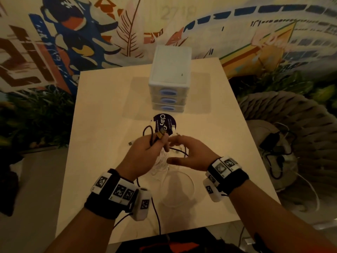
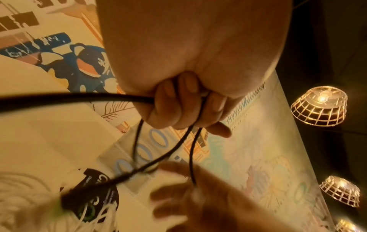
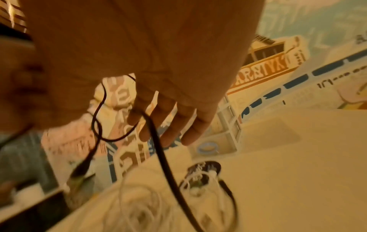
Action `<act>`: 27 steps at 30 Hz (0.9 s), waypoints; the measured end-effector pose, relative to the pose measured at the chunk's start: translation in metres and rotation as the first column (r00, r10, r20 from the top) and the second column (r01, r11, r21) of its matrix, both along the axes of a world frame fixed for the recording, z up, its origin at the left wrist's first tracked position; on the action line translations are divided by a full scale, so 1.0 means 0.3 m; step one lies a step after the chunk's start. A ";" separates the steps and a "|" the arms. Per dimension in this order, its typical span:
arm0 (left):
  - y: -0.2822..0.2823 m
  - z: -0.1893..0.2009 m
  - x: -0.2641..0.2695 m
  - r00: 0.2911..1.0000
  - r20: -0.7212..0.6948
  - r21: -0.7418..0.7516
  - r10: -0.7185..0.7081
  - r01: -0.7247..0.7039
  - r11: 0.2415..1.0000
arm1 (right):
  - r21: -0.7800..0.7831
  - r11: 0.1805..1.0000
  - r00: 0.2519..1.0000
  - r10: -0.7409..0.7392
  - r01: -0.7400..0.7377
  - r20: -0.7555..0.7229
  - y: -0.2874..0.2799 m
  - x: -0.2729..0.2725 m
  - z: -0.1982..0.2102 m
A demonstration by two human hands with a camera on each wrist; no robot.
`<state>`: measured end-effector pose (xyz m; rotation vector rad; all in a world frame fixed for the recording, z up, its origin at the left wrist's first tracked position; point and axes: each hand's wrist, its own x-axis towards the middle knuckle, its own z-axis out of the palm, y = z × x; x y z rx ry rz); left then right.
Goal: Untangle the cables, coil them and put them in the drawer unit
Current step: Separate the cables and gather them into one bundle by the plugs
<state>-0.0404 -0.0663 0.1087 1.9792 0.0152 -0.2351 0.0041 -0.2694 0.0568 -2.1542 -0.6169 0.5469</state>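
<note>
Here my left hand [image 1: 144, 154] is raised over the table [image 1: 102, 114], just in front of the drawer unit [image 1: 168, 80], fingers curled tight around loops of the black cable [image 2: 75, 97]. My right hand [image 1: 189, 154] hovers beside it with straight, spread fingers, the cable draped over one. Beneath both, the white cables [image 1: 162, 163] lie largely hidden and motion-blurred.

Left hand [image 1: 145, 152] fisted, right hand [image 1: 189, 154] loosely spread
</note>
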 end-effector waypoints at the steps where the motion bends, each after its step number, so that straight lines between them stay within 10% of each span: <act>1: 0.014 0.005 0.002 1.000 -0.003 -0.050 0.003 -0.003 0.999 | -0.056 0.998 0.999 0.041 -0.039 0.024 0.000 -0.004 -0.032; 9: 0.095 0.053 0.018 0.986 0.009 -0.256 0.169 -0.161 0.953 | -0.135 0.974 0.980 -0.189 0.180 -0.055 -0.080 0.003 -0.108; 17: 0.148 0.068 0.017 0.942 -0.079 -0.417 0.327 -0.329 0.847 | -0.309 0.892 0.941 -0.288 0.331 0.177 -0.306 0.050 -0.204; 22: 0.185 0.083 0.028 0.901 -0.162 -0.530 0.402 -0.423 0.735 | -0.481 0.755 0.866 -0.500 0.445 0.016 -0.368 0.042 -0.240; 27: 0.178 0.059 0.021 0.920 -0.125 -0.375 0.373 -0.392 0.840 | -0.449 0.729 0.807 -0.590 0.516 -0.031 -0.350 0.023 -0.187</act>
